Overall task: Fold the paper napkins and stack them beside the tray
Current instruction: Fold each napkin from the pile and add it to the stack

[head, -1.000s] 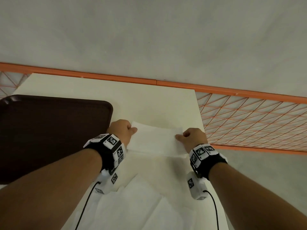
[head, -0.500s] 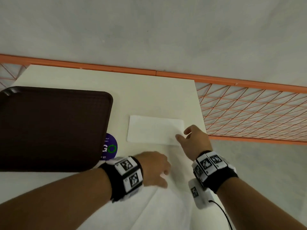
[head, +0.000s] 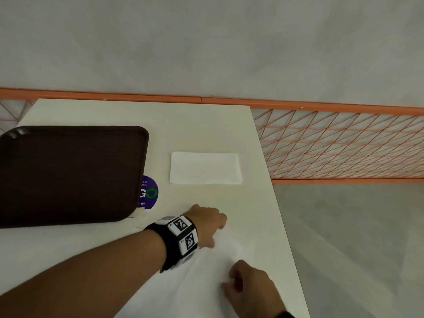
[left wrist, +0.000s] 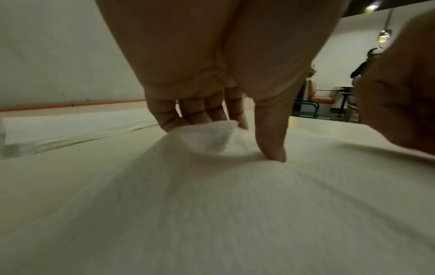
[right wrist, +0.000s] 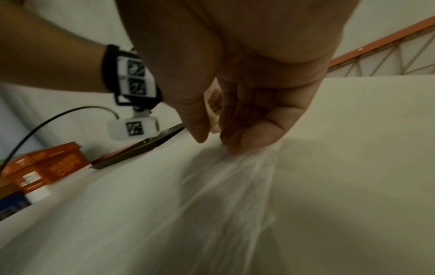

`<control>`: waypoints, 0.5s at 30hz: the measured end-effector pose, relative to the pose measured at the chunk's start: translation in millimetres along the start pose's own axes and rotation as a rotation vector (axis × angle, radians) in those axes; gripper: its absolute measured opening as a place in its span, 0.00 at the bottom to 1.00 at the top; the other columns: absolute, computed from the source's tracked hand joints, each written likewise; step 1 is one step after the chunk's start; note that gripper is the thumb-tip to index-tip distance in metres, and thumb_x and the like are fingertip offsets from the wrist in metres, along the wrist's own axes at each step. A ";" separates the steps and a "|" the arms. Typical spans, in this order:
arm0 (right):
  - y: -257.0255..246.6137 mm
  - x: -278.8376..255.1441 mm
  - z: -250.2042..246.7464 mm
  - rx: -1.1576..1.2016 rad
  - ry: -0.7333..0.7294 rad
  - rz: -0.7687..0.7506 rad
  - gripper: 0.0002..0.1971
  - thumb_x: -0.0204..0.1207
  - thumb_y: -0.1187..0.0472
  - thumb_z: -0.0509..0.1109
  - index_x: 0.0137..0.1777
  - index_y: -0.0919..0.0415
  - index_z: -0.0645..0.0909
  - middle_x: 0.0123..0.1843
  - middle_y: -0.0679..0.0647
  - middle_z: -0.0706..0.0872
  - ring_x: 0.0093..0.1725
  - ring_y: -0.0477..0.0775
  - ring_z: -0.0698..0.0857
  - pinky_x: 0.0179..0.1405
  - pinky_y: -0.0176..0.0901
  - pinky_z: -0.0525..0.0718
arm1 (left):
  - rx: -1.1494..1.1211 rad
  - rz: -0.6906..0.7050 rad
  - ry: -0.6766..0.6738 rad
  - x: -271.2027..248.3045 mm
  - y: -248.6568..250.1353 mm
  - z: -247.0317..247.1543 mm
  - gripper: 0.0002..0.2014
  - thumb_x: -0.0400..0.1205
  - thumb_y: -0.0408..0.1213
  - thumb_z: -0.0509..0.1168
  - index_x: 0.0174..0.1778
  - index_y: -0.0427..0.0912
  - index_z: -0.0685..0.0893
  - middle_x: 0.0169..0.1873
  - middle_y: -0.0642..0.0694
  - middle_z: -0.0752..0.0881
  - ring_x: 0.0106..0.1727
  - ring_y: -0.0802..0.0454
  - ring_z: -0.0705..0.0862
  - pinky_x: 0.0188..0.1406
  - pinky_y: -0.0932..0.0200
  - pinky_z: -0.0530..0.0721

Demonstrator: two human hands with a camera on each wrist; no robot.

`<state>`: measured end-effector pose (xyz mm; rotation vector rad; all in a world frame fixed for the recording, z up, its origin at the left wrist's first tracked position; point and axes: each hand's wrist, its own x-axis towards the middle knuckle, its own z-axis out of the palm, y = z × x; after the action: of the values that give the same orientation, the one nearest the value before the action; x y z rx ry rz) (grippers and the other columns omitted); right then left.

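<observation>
A folded white napkin (head: pixel 205 168) lies flat on the table (head: pixel 206 125), just right of the dark brown tray (head: pixel 68 175). Nearer to me, an unfolded napkin (head: pixel 183 283) is spread out. My left hand (head: pixel 211 223) is at its far corner. In the left wrist view the corner (left wrist: pixel 212 137) curls up, pinched between the fingers (left wrist: pixel 188 115) and the thumb (left wrist: pixel 270 148). My right hand (head: pixel 243 285) is at the sheet's right side. In the right wrist view its fingertips (right wrist: pixel 235 145) pinch the napkin (right wrist: pixel 223 186), which pulls taut.
A purple round sticker (head: pixel 148 192) shows by the tray's right rim. An orange mesh railing (head: pixel 344 145) runs beyond the table's right edge. An orange box (right wrist: pixel 47 167) sits on the left in the right wrist view. Bare tabletop lies around the folded napkin.
Both hands let go of the folded napkin and drew back toward me. They now pinch the unfolded napkin, the left at its far corner, the right at its right side.
</observation>
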<state>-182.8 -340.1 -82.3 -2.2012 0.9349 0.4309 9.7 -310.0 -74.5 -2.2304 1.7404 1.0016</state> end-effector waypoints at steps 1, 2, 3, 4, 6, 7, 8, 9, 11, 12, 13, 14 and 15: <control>-1.7 -3.9 6.3 -0.024 -0.022 -0.015 0.12 0.71 0.42 0.67 0.39 0.44 0.67 0.37 0.43 0.81 0.41 0.44 0.80 0.48 0.37 0.81 | -0.020 -0.031 -0.018 0.8 0.9 -1.0 0.23 0.77 0.43 0.71 0.66 0.45 0.74 0.63 0.46 0.77 0.61 0.44 0.79 0.63 0.51 0.74; -2.4 -6.9 11.3 -0.034 -0.029 -0.029 0.11 0.71 0.42 0.66 0.41 0.45 0.68 0.39 0.42 0.81 0.43 0.45 0.81 0.49 0.38 0.81 | -0.030 -0.061 -0.039 1.2 1.9 -2.8 0.23 0.77 0.42 0.72 0.66 0.45 0.74 0.63 0.45 0.78 0.61 0.44 0.79 0.61 0.51 0.76; -2.6 -9.1 14.8 -0.035 -0.028 -0.039 0.12 0.71 0.41 0.66 0.43 0.46 0.69 0.40 0.42 0.81 0.44 0.46 0.81 0.50 0.39 0.81 | -0.033 -0.087 -0.061 1.6 2.9 -5.0 0.22 0.77 0.42 0.72 0.65 0.44 0.75 0.63 0.44 0.78 0.61 0.43 0.80 0.59 0.52 0.77; -2.8 -11.3 17.3 -0.033 -0.022 -0.047 0.13 0.71 0.41 0.65 0.44 0.47 0.69 0.40 0.42 0.82 0.44 0.46 0.81 0.51 0.39 0.81 | -0.030 -0.106 -0.080 1.0 4.3 -7.8 0.21 0.78 0.42 0.72 0.65 0.43 0.76 0.63 0.43 0.78 0.61 0.42 0.80 0.56 0.53 0.77; -3.8 -16.3 19.0 -0.042 -0.007 -0.048 0.14 0.71 0.38 0.65 0.43 0.46 0.68 0.43 0.43 0.83 0.44 0.45 0.80 0.51 0.38 0.80 | -0.002 -0.124 -0.098 -2.8 7.3 -13.7 0.19 0.79 0.42 0.70 0.65 0.42 0.78 0.64 0.43 0.78 0.62 0.42 0.80 0.55 0.55 0.75; -3.5 -19.4 19.0 -0.038 0.001 -0.036 0.15 0.72 0.37 0.66 0.43 0.46 0.69 0.44 0.43 0.84 0.43 0.44 0.80 0.49 0.37 0.79 | 0.001 -0.120 -0.091 -6.3 8.1 -16.5 0.18 0.80 0.43 0.68 0.65 0.42 0.78 0.65 0.43 0.78 0.63 0.42 0.80 0.56 0.54 0.75; -2.9 -22.0 18.5 -0.021 0.015 -0.019 0.16 0.72 0.34 0.66 0.43 0.45 0.70 0.45 0.43 0.84 0.42 0.42 0.80 0.47 0.35 0.78 | -0.014 -0.105 -0.076 -11.4 8.0 -20.3 0.18 0.81 0.44 0.67 0.65 0.43 0.79 0.65 0.44 0.79 0.63 0.43 0.79 0.57 0.54 0.74; -2.1 -25.1 17.1 0.010 0.045 -0.002 0.17 0.71 0.33 0.66 0.43 0.44 0.71 0.46 0.44 0.84 0.40 0.42 0.80 0.44 0.32 0.77 | -0.047 -0.086 -0.051 -18.3 7.0 -24.4 0.17 0.81 0.44 0.67 0.63 0.42 0.80 0.64 0.46 0.80 0.62 0.44 0.79 0.57 0.55 0.74; 2.6 -31.1 15.1 0.114 0.168 0.036 0.15 0.70 0.33 0.69 0.40 0.39 0.70 0.48 0.43 0.82 0.37 0.40 0.80 0.39 0.28 0.75 | -0.152 -0.039 0.019 -38.2 2.7 -33.3 0.15 0.81 0.45 0.67 0.59 0.41 0.83 0.56 0.49 0.82 0.55 0.49 0.80 0.50 0.61 0.74; 5.9 -34.0 14.1 0.203 0.256 0.063 0.14 0.70 0.36 0.72 0.42 0.37 0.70 0.50 0.42 0.82 0.37 0.39 0.81 0.37 0.28 0.75 | -0.217 -0.017 0.056 -49.9 -0.6 -38.1 0.13 0.80 0.45 0.68 0.57 0.42 0.84 0.51 0.51 0.82 0.51 0.51 0.80 0.48 0.62 0.74; 9.4 -36.1 13.1 0.312 0.351 0.077 0.13 0.70 0.38 0.74 0.45 0.37 0.72 0.52 0.42 0.82 0.39 0.39 0.82 0.36 0.28 0.74 | -0.285 0.001 0.092 -61.3 -5.3 -42.4 0.12 0.80 0.45 0.68 0.54 0.43 0.85 0.47 0.52 0.84 0.48 0.53 0.81 0.47 0.62 0.76; 13.9 -37.1 12.7 0.427 0.411 0.083 0.15 0.69 0.39 0.74 0.49 0.40 0.74 0.54 0.42 0.83 0.41 0.39 0.83 0.37 0.28 0.75 | -0.367 0.015 0.122 -73.2 -10.5 -45.8 0.10 0.80 0.45 0.68 0.52 0.45 0.86 0.46 0.52 0.86 0.46 0.55 0.82 0.47 0.61 0.78; 16.8 -37.9 10.8 0.537 0.406 0.087 0.19 0.68 0.36 0.73 0.54 0.43 0.76 0.55 0.42 0.84 0.44 0.40 0.84 0.38 0.28 0.76 | -0.473 0.021 0.144 -83.5 -16.4 -47.3 0.08 0.81 0.44 0.69 0.51 0.45 0.86 0.45 0.52 0.88 0.45 0.57 0.84 0.48 0.61 0.80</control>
<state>-221.3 -322.0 -77.5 -1.7779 1.1980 -0.2264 35.0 -260.2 5.3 -2.6216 1.7269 1.4140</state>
